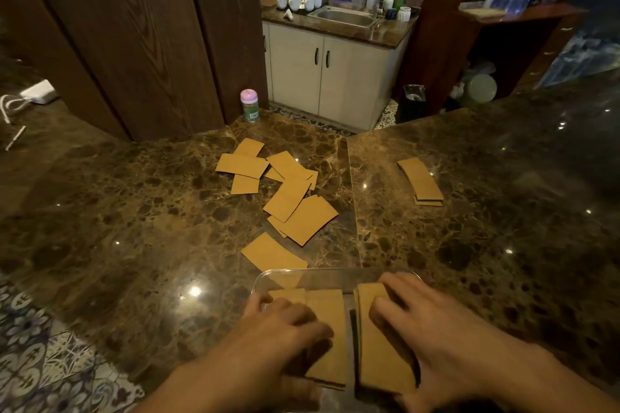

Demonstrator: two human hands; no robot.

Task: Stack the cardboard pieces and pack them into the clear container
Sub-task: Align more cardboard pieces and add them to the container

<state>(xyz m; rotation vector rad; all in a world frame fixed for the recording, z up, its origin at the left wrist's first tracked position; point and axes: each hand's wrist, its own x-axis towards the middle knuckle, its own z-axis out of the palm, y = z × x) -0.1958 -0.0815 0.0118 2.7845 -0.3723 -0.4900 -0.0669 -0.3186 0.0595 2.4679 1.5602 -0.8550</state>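
A clear container (335, 273) sits at the near edge of the marble counter, with two stacks of brown cardboard pieces inside. My left hand (285, 329) presses on the left stack (330, 335). My right hand (432, 322) grips the right stack (379, 345), fingers over its top and right side. Several loose cardboard pieces (288, 194) lie scattered in the middle of the counter, one (271, 253) just beyond the container's far rim. A small neat stack (421, 181) rests to the right.
A pink-capped bottle (250, 106) stands at the counter's far edge by dark wood panels. Beyond a gap are white cabinets with a sink (345, 15) and cups. A white charger with cable (37, 92) lies far left. Patterned floor tiles (40, 345) show at lower left.
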